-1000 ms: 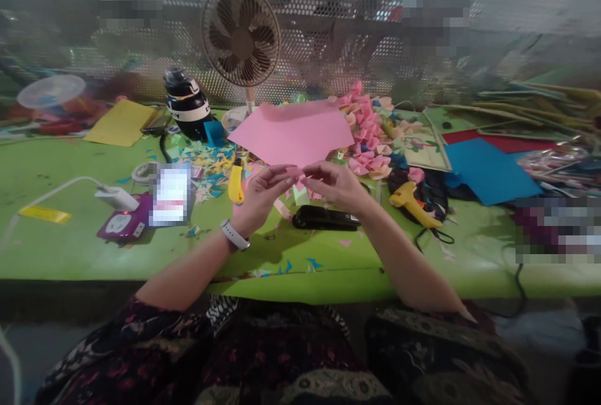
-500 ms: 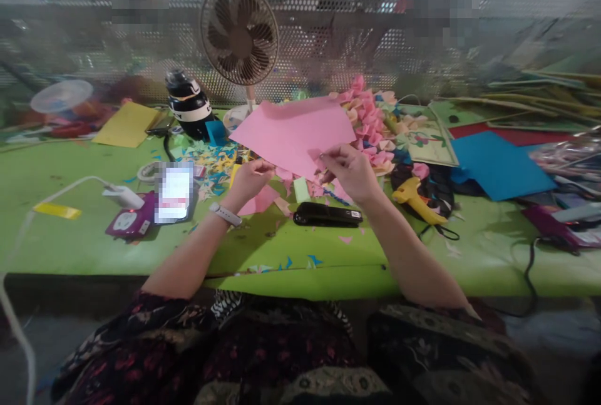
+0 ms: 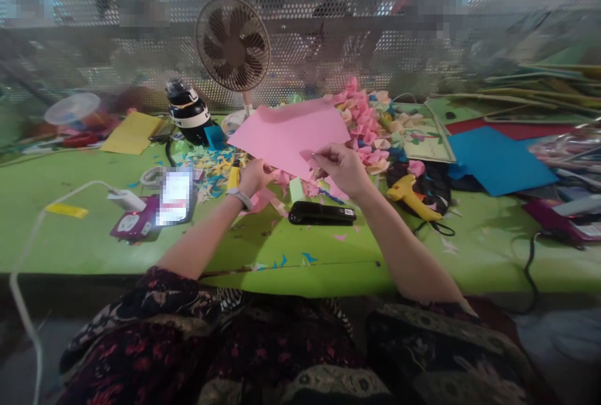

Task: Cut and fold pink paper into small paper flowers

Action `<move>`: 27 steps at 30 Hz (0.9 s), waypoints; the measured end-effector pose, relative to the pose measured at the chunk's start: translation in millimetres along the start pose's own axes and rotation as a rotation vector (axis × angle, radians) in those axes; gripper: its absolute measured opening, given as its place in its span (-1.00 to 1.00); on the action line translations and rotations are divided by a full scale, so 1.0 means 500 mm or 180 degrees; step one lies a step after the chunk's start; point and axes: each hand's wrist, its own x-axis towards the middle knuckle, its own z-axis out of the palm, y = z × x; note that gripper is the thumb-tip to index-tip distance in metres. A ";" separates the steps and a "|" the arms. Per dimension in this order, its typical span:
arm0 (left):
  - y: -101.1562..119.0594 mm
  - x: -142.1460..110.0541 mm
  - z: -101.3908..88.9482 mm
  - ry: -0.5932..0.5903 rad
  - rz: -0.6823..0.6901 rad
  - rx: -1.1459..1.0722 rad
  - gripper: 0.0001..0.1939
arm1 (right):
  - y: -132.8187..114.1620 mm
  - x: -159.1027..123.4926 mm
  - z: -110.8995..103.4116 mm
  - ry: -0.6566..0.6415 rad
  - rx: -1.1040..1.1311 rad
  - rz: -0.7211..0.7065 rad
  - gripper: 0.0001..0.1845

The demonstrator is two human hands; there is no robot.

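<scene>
Pink, angular paper [image 3: 291, 133] spreads beyond the right hand [image 3: 342, 168], fingers [image 3: 326, 154] pinched together, and left hand [image 3: 253, 177], fingers curled, closure unclear.

The large pink sheet [image 3: 293, 133] lies just beyond the left fingers [image 3: 261, 166] and right fingers [image 3: 332, 152], broad and whole, its far edge bowed slightly upward. A small pink piece [image 3: 308, 157], its shape too blurred to tell, is pinched at the right fingertips, over the sheet's near part.
</scene>
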 end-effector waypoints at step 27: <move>0.068 -0.159 -0.061 -0.0968 -0.0279 -0.3418 -0.79 | -0.014 -0.051 0.054 -0.0652 -0.1249 -0.0278 -0.83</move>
